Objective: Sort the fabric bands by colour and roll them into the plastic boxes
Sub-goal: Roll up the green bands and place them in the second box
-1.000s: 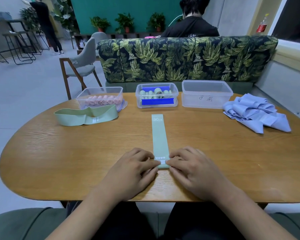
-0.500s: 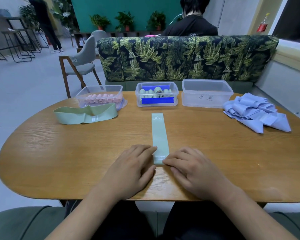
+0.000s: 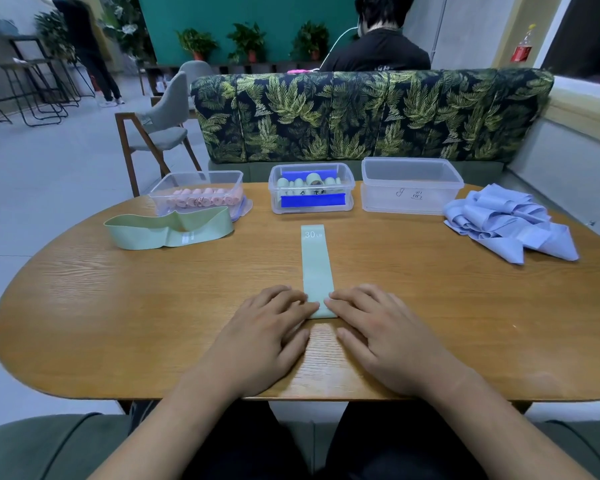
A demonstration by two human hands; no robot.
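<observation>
Wooden table (image 3: pixel 118 306), leaf-print sofa (image 3: pixel 371 116) behind it: two hands press down the near end of a green band (image 3: pixel 317 268).

From where I stand, the band lies flat with its long axis running straight away from the person toward the middle box (image 3: pixel 311 188), which already holds green rolls. The left hand (image 3: pixel 267 334) and right hand (image 3: pixel 388 337) come in from either side, equally near. Their fingers are fairly straight and flat on the band's near end, pressing it rather than pinching. I'd say the roll has to travel forward, away from the fingertips. A looped green band (image 3: pixel 168 228) waits by the pink box (image 3: pixel 198 195), and the blue bands (image 3: pixel 510 223) are heaped beside the empty box (image 3: pixel 411 185).
</observation>
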